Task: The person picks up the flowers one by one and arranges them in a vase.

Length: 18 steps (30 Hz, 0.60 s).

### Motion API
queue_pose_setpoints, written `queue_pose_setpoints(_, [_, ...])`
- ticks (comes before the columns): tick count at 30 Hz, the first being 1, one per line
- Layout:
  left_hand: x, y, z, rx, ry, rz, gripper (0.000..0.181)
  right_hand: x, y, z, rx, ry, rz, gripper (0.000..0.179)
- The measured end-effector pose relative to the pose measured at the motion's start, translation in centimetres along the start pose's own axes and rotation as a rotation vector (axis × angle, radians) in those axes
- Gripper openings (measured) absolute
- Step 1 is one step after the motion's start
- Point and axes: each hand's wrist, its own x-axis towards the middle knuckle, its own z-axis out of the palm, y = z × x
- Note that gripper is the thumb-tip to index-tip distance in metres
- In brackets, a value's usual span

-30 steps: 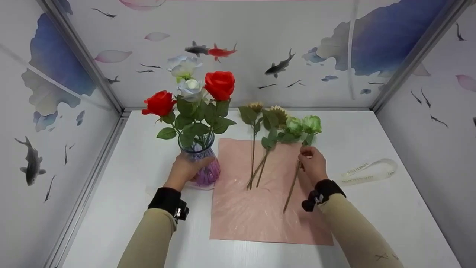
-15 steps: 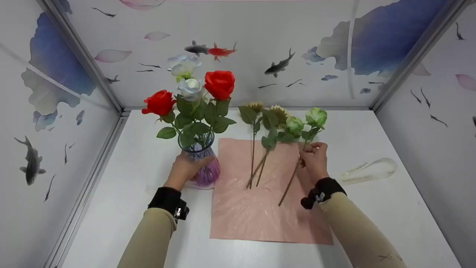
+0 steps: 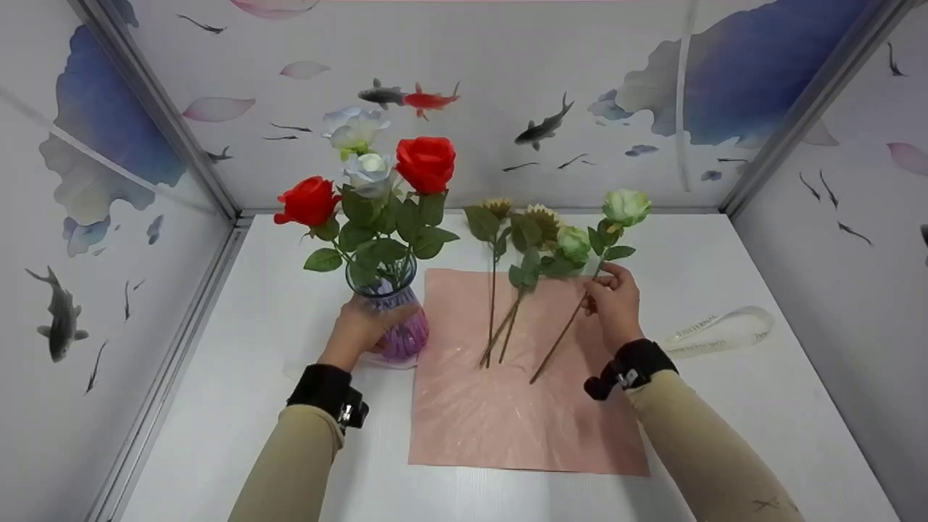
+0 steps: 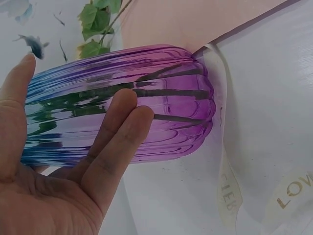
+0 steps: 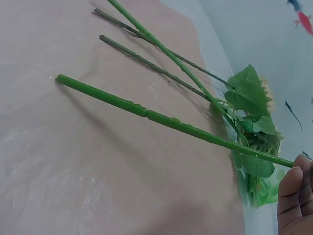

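My left hand (image 3: 365,328) grips a blue-to-purple ribbed glass vase (image 3: 407,335) at the left of the table, fingers and thumb around its side. Two red roses (image 3: 426,165) and two whitish roses (image 3: 370,174) stand in it; their cut stem ends show through the glass (image 4: 176,105) in the left wrist view. With its fingertips my right hand (image 3: 616,304) pinches a pale green rose (image 3: 626,208) high on the stem. That stem (image 5: 171,122) slants over the pink sheet, casting a shadow on it in the right wrist view.
Two sunflowers (image 3: 542,223) and another green rose (image 3: 574,245) lie with their stems across the pink wrapping sheet (image 3: 471,428). A lettered cream ribbon (image 3: 761,322) lies looped at the right. More ribbon (image 4: 227,191) runs by the vase base. Printed walls enclose the table.
My right hand has lifted the green rose up and to the right, away from the other green rose; its stem end has swung leftward. The left hand and vase stay put.
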Motion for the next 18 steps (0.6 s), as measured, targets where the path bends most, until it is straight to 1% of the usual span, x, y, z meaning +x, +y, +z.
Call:
queue_pose_setpoints(4, [0.1, 0.0, 0.0, -0.002, -0.007, 0.001, 0.097, -0.1, -0.6, 0.2, 0.047, 0.005, -0.021, 0.055])
queue_pose_setpoints(9, [0.2, 0.1, 0.1, 0.008, -0.010, -0.009, 0.097, -0.4, -1.5, 0.3, 0.116, -0.014, -0.030, 0.054])
queue_pose_setpoints(14, [0.2, 0.0, 0.1, 0.000, -0.013, -0.009, 0.099, -0.8, -2.4, 0.6, 0.196, -0.026, -0.069, 0.052])
queue_pose_setpoints(18, [0.2, 0.0, 0.1, -0.008, -0.016, -0.006, 0.098, -1.3, -3.5, 1.1, 0.246, -0.038, -0.098, 0.044])
